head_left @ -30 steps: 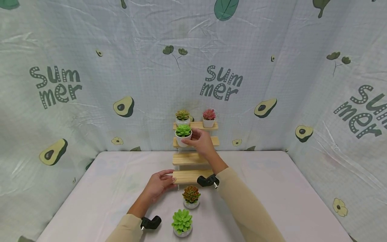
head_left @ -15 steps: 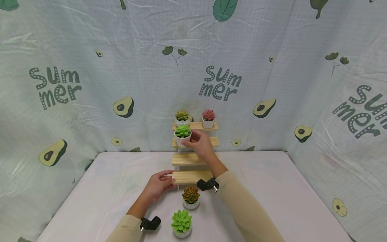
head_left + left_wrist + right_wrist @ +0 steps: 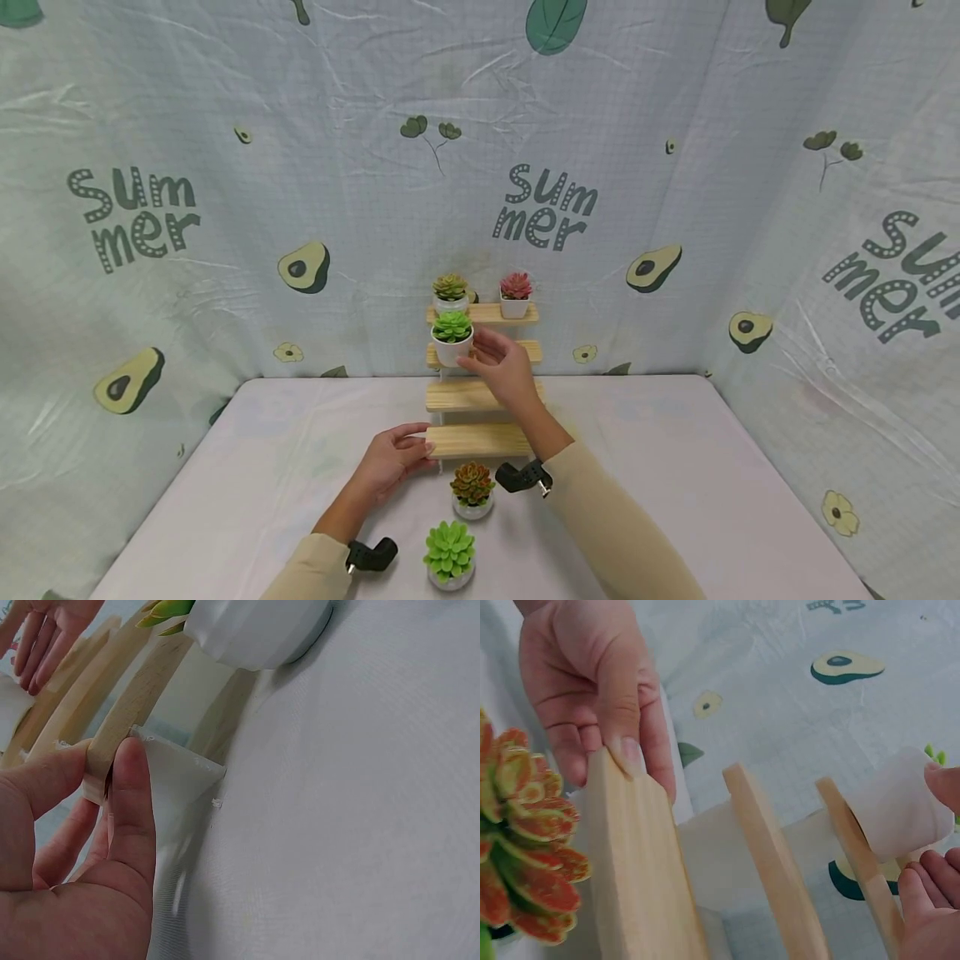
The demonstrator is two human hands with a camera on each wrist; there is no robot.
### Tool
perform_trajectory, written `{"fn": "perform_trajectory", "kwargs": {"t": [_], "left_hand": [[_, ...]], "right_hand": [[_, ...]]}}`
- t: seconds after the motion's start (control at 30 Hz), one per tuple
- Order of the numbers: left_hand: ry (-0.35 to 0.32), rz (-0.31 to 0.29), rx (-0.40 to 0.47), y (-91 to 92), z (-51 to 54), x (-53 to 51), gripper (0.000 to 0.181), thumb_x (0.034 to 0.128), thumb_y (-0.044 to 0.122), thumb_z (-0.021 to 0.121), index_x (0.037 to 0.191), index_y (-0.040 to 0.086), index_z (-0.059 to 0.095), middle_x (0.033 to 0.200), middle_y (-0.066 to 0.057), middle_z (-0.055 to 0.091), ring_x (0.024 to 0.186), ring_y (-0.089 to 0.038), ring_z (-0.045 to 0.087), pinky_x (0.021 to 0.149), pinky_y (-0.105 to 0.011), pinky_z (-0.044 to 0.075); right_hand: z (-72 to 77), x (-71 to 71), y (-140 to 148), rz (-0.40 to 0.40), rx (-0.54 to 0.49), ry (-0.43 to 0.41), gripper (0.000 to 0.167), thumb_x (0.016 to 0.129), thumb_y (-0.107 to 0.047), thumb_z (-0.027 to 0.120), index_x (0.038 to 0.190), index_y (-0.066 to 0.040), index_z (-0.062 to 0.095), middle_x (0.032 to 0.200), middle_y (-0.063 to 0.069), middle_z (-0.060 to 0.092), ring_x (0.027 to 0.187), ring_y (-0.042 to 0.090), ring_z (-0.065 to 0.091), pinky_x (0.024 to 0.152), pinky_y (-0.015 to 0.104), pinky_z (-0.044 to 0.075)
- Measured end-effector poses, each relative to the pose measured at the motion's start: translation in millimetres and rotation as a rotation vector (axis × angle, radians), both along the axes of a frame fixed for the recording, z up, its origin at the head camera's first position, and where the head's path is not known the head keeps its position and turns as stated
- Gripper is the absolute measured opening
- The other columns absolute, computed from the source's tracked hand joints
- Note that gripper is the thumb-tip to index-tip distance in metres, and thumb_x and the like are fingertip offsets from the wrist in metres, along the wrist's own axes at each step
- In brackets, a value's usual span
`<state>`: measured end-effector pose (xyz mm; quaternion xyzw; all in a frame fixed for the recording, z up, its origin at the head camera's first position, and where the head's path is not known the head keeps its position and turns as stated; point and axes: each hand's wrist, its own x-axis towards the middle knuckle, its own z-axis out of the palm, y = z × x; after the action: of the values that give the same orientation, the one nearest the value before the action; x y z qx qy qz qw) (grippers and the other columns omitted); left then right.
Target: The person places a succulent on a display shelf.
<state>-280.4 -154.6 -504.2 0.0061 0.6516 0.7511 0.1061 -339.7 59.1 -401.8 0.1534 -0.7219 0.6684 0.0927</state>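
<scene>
A tiered wooden shelf stand stands at the back of the table. My left hand pinches the left end of its lowest board, thumb on top and fingers beneath. On the second board from the top, at its left end, sits a light green succulent in a white pot. My right hand is just to the right of that pot, its fingers spread off it; in the right wrist view the thumb is close beside the pot, and contact is hard to tell.
A yellow-green succulent and a pink one stand on the top board. In front of the stand, a red-green succulent and a bright green one sit on the white table. A printed curtain hangs behind.
My right hand has loosened from the light green succulent's pot and drawn slightly right and toward me. The pot stays on its board. My left hand keeps its hold on the lowest board.
</scene>
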Motion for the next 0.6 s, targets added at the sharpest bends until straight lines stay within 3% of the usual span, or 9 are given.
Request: {"fn": "perform_trajectory", "kwargs": {"t": [0.17,0.6], "left_hand": [[-0.009,0.008,-0.002,0.5,0.1,-0.2,0.048,0.0985,-0.004,0.062,0.144,-0.01,0.048,0.106,-0.011,0.071,0.093,-0.018,0.071,0.085,-0.033,0.065],[-0.003,0.002,0.007,-0.5,-2.6,-1.9,0.049,0.0985,-0.004,0.062,0.145,-0.01,0.047,0.106,-0.01,0.071,0.093,-0.017,0.071,0.084,-0.031,0.065]], "right_hand": [[-8.0,11.3,8,0.017,-0.038,0.003,0.062,0.087,-0.011,0.083,0.141,0.005,0.056,0.14,0.022,0.061,0.132,0.036,0.06,0.108,0.035,0.054],[-39.0,48.4,27,0.044,-0.069,-0.004,0.051,0.087,-0.007,0.082,0.133,0.004,0.063,0.137,0.026,0.063,0.131,0.039,0.06,0.108,0.033,0.053]]}}
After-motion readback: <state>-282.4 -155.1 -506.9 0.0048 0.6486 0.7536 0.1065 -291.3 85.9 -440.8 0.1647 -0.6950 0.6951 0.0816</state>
